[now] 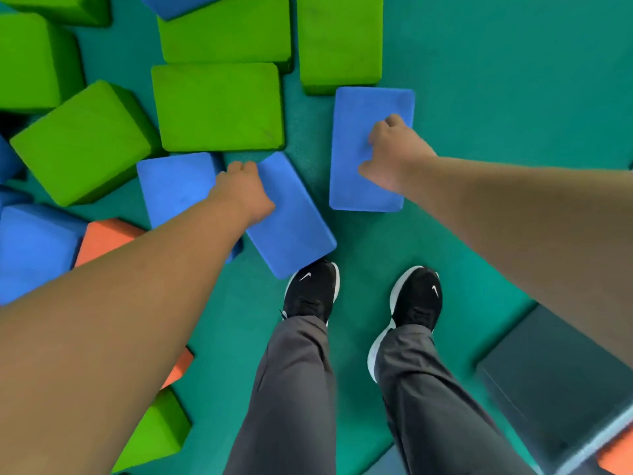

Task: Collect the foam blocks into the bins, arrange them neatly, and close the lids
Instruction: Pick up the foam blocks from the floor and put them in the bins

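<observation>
My left hand (245, 192) grips the far left edge of a tilted blue foam block (294, 228), fingers curled over its edge. Beside it, another blue block (174, 186) lies partly under my forearm. My right hand (394, 152) grips a second flat blue block (356, 180), fingers curled over its right long edge and thumb on its top face. Both blocks lie on the teal floor (496, 97) just ahead of my shoes.
Several green blocks (219, 108) crowd the upper left, with more blue blocks (34, 245) and an orange block (106, 236) at the left. A dark bin (561, 371) stands at the lower right, with orange showing at its corner (616, 454). My black shoes (313, 293) stand at the centre.
</observation>
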Demonstrator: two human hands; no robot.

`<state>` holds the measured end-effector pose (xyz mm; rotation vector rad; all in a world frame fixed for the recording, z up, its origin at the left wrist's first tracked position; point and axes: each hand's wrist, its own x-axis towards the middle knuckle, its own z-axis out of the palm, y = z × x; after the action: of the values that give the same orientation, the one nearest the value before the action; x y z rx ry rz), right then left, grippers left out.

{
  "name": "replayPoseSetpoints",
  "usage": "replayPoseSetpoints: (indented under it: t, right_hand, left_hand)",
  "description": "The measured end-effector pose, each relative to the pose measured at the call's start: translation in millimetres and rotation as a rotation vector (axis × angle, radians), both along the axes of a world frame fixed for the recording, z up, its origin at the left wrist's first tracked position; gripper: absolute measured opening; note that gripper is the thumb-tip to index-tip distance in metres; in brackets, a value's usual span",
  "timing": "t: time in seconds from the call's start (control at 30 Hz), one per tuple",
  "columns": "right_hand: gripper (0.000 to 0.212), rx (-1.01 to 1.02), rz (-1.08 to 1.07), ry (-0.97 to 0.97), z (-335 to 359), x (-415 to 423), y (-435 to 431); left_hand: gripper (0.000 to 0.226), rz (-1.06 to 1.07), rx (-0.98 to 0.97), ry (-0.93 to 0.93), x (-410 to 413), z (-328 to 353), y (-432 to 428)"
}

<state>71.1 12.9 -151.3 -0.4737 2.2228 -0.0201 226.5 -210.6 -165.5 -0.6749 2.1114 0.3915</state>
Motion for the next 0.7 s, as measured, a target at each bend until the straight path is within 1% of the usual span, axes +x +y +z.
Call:
replayPoseSetpoints:
  t: [0.13, 0.17, 0.27, 0.33, 0.37, 0.4, 0.47, 0.5, 0.57, 0.63, 0.7]
  right_hand:
    - [0.068, -0.019, 0.106, 0.155, -21.1, -16.0, -12.2]
    - [0.077, -0.006, 0.118, 0.191, -23.5, -20.4, -14.7]
    - [0.114, 0.067, 0.102, 0.195, -26.5, -34.5, -20.1]
    - [0.128, 0.110, 0.086, 0.157, -27.3, -41.2, -22.5]
    - [0.129, 0.122, 0.089, 0.160, -26.9, -43.0, -22.9]
    - [0.126, 0.129, 0.096, 0.183, -25.5, -45.0, -22.7]
    - [0.110, 0.150, 0.130, 0.223, -19.1, -47.1, -19.7]
    - [0.103, 0.167, 0.147, 0.205, -15.0, -46.7, -16.6]
    - [0.095, 0.176, 0.144, 0.145, -8.6, -43.4, -13.4]
    - [0.092, 0.120, 0.050, 0.110, 1.7, -38.0, -1.5]
    - [0.092, 0.057, -0.074, 0.061, 11.4, -30.1, 13.1]
  left_hand:
    - [0.099, -0.022, 0.017, -0.014, 11.1, -18.6, 0.1]
    - [0.103, -0.049, -0.006, -0.001, 14.6, -19.9, -0.5]
    - [0.095, -0.125, -0.060, 0.049, 17.5, -17.2, -4.5]
    - [0.091, -0.131, -0.068, 0.074, 14.7, -12.2, -7.6]
    - [0.094, -0.125, -0.064, 0.085, 12.5, -9.6, -8.2]
    - [0.098, -0.117, -0.058, 0.097, 9.4, -6.6, -8.5]
    - [0.104, -0.124, -0.056, 0.103, -0.8, 0.8, -7.7]
    - [0.105, -0.160, -0.064, 0.073, -7.2, 5.6, -7.7]
    - [0.100, -0.262, -0.060, -0.051, -18.5, 15.4, -13.5]
    - [0.098, -0.316, -0.028, -0.155, -23.5, 24.0, -13.0]
    - [0.108, -0.331, -0.027, -0.174, -22.7, 33.6, -8.5]
